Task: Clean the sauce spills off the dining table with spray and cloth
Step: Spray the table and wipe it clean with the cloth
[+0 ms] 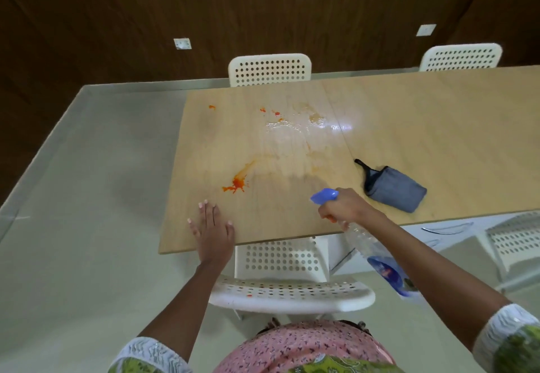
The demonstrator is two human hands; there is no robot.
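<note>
Right hand (pixel 346 208) grips spray bottle (pixel 377 251), nozzle aimed ahead; left hand (pixel 211 228) flat, fingers straight on table (pixel 438 127). Largest sauce splash (pixel 237 183) just beyond left fingertips, unwiped; wet sheen further off. Cloth (pixel 394 188) unused beside right knuckles

The light wooden table (pixel 409 115) carries orange-red sauce spills (pixel 236 184), smaller spots (pixel 277 113) near its far edge, a glossy, apparently wet patch (pixel 295 130), and a folded grey cloth (pixel 394 190).

Sauce spill (pixel 237 183) lies on the table (pixel 438 115), left of the cloth (pixel 394 189).
</note>
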